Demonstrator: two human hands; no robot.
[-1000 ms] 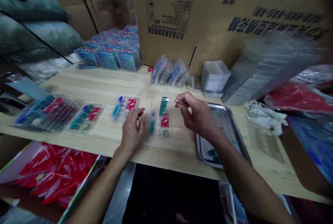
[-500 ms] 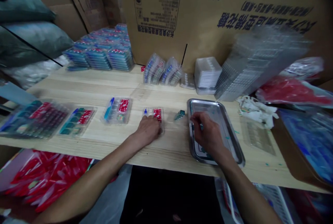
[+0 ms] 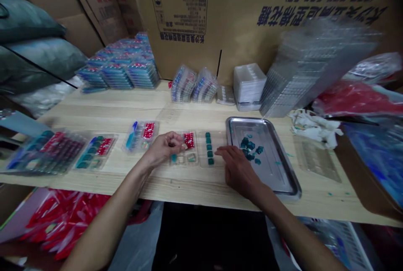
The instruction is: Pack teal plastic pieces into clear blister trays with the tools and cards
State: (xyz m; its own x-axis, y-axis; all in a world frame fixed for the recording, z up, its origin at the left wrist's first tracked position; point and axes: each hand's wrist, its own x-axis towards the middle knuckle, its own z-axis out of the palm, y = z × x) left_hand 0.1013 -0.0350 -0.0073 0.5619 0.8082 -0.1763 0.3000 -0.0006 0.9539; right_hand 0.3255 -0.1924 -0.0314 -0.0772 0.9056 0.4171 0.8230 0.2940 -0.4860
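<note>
- Lifting off the clear case (image 3: 197,150) is your left hand (image 3: 163,148), which pressed down there half a second ago; its fingers now curl above the case's upper-left part, and whether they pinch anything I cannot tell.
- Just right of those fingertips lies the red packet (image 3: 189,140); below them, small pale pieces (image 3: 191,157) show in the case.
- Your right hand (image 3: 238,168) has come left off the metal tray (image 3: 267,176); its fingers are bent, with nothing visible between them — whether they touch the clear panel (image 3: 219,138) I cannot tell.
- Left of those fingertips, five green pieces (image 3: 209,147) lie in a column within the panel's outline; the column was slanted before.
- Beyond your right knuckles, loose green chunks (image 3: 248,145) now show on the tray.
- So the column looks settled — flat and in plain reach.
</note>
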